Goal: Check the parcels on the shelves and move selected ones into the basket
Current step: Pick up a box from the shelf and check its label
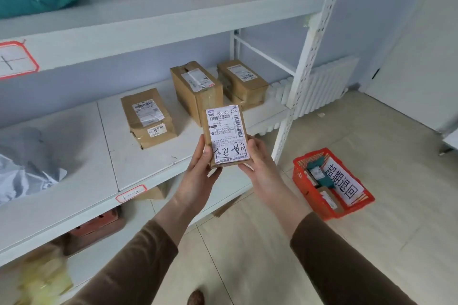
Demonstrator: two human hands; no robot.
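Both hands hold 1 small brown parcel [226,135] upright in front of the middle shelf [138,156], label facing the camera, so the step in hand looks like checking. The left hand [200,168] has its grip closed on the parcel's lower left edge, thumb lying up the front at about 8 o'clock on the box; the right hand [257,158] has its grip closed on the lower right edge at about 4 o'clock, fingers wrapping behind. The parcel thus stands above both grips, its top two-thirds free and the printed code and barcode unobstructed; only the handwritten marks near the bottom sit close to the thumbs. To do this well, I would keep the label square to the eyes, keep thumbs off the writing, and read the handwritten note against the sign in the basket [332,182], which lies on the floor at about 4 o'clock from the parcel, well apart, already holding a few parcels. If it matches, 1 hand should be enough to carry so light-looking a box; lower it in rather than toss it, label up. 3 more boxes [195,89] wait on the shelf at 11 to 1 o'clock from the held parcel, unchecked as far as I can judge.
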